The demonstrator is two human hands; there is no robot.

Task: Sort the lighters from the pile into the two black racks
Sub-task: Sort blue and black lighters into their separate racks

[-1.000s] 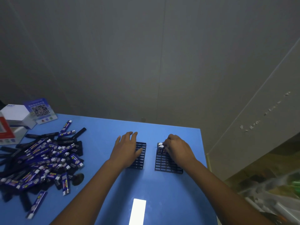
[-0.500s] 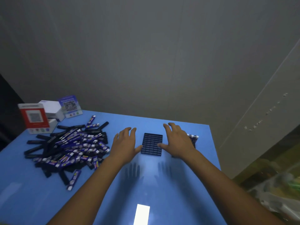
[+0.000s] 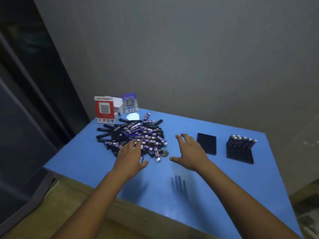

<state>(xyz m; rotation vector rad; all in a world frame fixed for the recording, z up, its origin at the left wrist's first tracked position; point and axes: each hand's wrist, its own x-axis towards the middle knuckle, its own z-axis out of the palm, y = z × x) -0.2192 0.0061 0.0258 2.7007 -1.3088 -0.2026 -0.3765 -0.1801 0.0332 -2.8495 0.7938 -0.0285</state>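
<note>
Our left hand (image 3: 130,156) spreads its fingers (image 3: 136,144) wide over the lighter pile's (image 3: 136,135) near edge; our right hand (image 3: 191,152), fingers splayed and empty, hovers between pile and nearer black rack (image 3: 208,143).

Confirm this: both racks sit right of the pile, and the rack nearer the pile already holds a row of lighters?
Not quite. In the head view the row of lighters stands in the far rack; the rack nearer the pile holds none. Both sit right of the pile.
</note>
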